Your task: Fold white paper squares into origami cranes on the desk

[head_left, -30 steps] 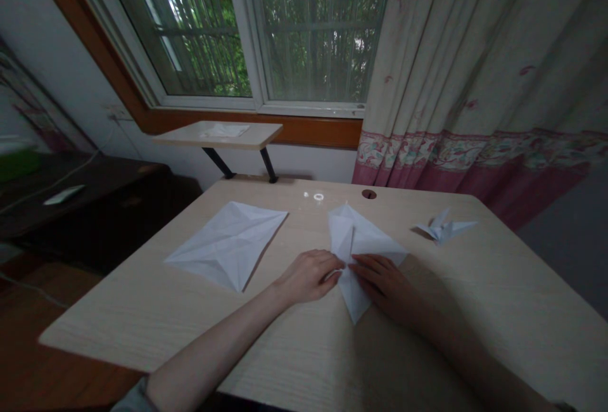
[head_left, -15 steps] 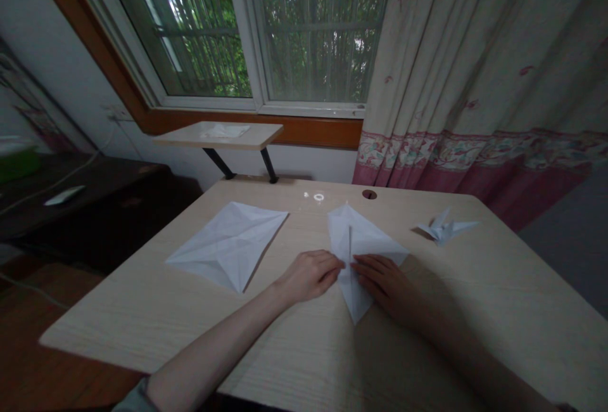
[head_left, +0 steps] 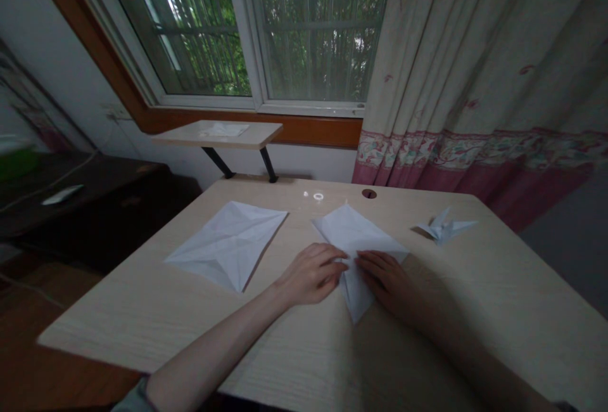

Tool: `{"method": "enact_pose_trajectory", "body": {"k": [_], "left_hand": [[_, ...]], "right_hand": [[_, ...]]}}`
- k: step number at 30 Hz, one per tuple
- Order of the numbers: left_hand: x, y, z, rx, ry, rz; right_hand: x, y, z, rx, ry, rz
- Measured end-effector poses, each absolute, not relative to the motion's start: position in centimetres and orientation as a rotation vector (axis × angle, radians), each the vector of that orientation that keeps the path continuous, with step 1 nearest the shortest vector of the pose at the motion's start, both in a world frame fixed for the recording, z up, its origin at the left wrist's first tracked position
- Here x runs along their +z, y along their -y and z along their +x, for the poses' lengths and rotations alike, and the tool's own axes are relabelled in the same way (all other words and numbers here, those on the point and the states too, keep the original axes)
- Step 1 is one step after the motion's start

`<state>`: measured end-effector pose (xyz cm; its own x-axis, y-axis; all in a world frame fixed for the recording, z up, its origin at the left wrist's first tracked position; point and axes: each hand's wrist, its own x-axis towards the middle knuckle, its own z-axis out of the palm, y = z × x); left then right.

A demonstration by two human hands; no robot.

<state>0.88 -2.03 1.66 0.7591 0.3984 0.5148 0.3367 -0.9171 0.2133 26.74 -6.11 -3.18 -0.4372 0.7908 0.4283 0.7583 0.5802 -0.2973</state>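
A partly folded sheet of white paper (head_left: 354, 225) lies on the desk in front of me, its point toward me. My left hand (head_left: 319, 272) is closed at the paper's left edge, fingertips pinching a folded flap near the middle. My right hand (head_left: 387, 279) rests on the paper's right half with its fingers stretched out side by side, fingertips close to those of my left hand. Part of the sheet is hidden under both hands. To the left lies a second, creased white sheet (head_left: 232, 241), spread out. A folded paper crane (head_left: 443, 228) sits on the right.
The wooden desk (head_left: 266, 348) has a round cable hole (head_left: 369, 194) near its back edge. A small raised shelf (head_left: 180, 136) at the back left carries some white paper (head_left: 225, 129). Behind are a window and a long curtain (head_left: 451, 82). A dark table (head_left: 109, 190) stands at the left.
The paper's upper left flap, earlier folded in to the middle line, now spreads outward to the left. My left fingertips have shifted slightly right; my right hand has hardly moved.
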Motion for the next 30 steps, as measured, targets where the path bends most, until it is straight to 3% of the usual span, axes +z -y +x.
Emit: {"method": "enact_pose_trajectory", "body": {"k": [30], "left_hand": [[1.3,2.0,1.2,0.568,-0.709,2.794]], "right_hand": [[-4.9,5.6,27.1,-0.070,2.204,-1.409]]}}
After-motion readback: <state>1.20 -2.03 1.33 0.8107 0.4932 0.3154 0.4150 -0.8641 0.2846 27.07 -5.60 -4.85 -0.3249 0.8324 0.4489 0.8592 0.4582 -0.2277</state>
